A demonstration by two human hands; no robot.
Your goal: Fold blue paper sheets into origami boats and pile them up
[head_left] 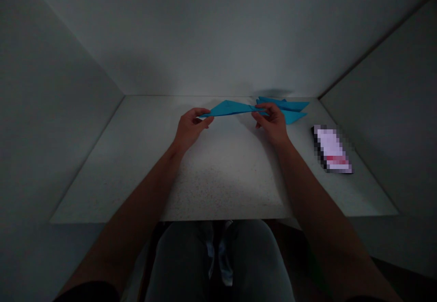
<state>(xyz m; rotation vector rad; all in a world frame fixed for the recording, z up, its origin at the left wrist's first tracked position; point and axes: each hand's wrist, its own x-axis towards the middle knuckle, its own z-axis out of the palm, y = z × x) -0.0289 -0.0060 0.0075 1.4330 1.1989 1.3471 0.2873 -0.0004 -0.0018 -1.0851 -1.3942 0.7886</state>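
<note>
Between my hands stretches a folded piece of blue paper [229, 107], long and thin at both ends with a raised peak near its middle. My left hand [191, 128] pinches its left tip between thumb and fingers. At the other end, my right hand [273, 122] is closed on the right tip. The paper appears held a little above the table. Just behind and beside my right hand lie folded blue paper pieces [296, 106], partly hidden by that hand; how many there are I cannot tell.
A pale speckled table [218, 179] spans the space before me, with a white wall [218, 33] behind it and panels at both sides. On the right lies a phone [332, 149] with a lit, blurred screen. My legs [221, 261] are below the front edge.
</note>
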